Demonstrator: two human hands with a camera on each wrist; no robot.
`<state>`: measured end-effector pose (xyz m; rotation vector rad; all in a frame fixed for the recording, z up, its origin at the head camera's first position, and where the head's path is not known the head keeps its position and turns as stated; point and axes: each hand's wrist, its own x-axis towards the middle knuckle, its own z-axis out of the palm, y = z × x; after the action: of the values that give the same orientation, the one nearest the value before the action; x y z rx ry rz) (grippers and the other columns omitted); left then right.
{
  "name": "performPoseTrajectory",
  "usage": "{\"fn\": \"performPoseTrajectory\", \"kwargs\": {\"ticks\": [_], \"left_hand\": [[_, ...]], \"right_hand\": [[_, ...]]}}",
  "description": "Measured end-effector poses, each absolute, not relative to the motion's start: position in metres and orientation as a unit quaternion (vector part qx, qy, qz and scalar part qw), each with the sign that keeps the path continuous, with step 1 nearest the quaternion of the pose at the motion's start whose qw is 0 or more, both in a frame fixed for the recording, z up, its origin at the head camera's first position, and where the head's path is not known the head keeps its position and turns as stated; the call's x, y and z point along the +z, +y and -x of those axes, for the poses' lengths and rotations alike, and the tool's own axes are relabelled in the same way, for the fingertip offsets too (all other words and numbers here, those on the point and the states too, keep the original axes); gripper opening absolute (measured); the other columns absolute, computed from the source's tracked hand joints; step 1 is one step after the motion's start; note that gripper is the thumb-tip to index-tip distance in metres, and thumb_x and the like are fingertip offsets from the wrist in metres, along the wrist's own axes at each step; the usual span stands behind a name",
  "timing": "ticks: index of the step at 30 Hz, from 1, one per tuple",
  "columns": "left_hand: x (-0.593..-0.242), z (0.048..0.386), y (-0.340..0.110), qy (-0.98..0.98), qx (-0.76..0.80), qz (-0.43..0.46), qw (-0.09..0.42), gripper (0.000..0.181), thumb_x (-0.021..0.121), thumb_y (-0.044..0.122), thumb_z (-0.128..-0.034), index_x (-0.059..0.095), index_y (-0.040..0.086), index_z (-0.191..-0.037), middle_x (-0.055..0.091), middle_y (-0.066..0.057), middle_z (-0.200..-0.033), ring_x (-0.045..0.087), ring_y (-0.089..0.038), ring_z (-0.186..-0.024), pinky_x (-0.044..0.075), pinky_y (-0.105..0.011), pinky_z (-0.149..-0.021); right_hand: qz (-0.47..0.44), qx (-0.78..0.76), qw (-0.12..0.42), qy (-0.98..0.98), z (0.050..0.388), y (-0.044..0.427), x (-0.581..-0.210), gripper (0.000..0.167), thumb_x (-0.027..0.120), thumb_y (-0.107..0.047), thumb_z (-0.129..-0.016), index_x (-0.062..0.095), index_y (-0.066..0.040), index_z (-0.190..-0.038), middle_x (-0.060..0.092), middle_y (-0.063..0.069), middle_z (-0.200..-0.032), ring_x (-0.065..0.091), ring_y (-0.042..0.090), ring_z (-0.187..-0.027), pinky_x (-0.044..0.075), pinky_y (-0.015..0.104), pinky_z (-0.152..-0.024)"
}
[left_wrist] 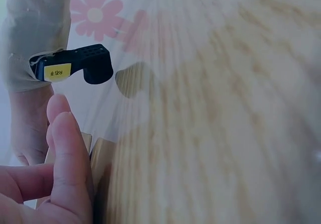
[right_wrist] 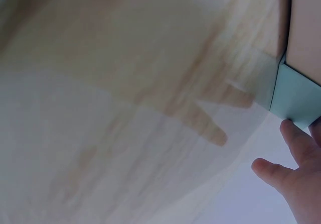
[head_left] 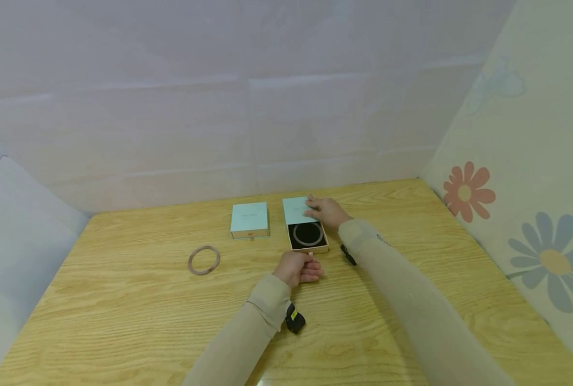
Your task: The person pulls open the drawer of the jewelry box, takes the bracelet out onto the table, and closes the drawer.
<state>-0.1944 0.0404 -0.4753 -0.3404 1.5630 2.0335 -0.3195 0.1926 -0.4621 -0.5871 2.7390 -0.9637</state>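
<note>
A light-blue sliding gift box stands on the table with its inner drawer pulled partly out toward me. On the drawer's black lining lies a greyish bangle. My left hand pinches the small pull tab at the drawer's front, its other fingers loosely bent. My right hand holds the box's outer sleeve from the right side, with fingers on its top and far edge. Part of that grip is hidden in the right wrist view.
A second light-blue box, closed, stands to the left. Nearer me, a loose pinkish bangle lies on the wooden table. Pale walls border the table at the back and sides; the right one has printed flowers.
</note>
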Motion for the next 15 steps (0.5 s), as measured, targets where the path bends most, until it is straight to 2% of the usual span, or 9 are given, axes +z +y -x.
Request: {"fn": "performPoseTrajectory", "kwargs": {"ticks": [10,15], "left_hand": [[-0.4732,0.1907,0.0389,0.622,0.724,0.096,0.283,0.027,0.048,0.007,-0.1019,0.063,-0.015,-0.109,0.064,-0.006,-0.066,0.064,-0.011,-0.053,0.054,-0.022,-0.049],[-0.468,0.1886,0.04,0.666,0.703,0.053,0.244,0.027,0.05,0.005,-0.0989,0.066,-0.017,-0.097,0.063,-0.006,-0.062,0.062,-0.011,-0.052,0.053,-0.021,-0.048]], "right_hand": [[0.203,-0.311,0.093,0.924,0.3186,0.1922,-0.4622,0.056,0.057,-0.027,-0.099,0.04,0.002,-0.144,0.024,0.018,-0.155,0.025,0.034,-0.142,0.028,0.046,-0.114],[0.201,-0.312,0.094,0.924,0.3176,0.1919,-0.4602,0.057,0.058,-0.026,-0.099,0.039,0.002,-0.144,0.024,0.018,-0.155,0.025,0.034,-0.142,0.029,0.046,-0.113]]}}
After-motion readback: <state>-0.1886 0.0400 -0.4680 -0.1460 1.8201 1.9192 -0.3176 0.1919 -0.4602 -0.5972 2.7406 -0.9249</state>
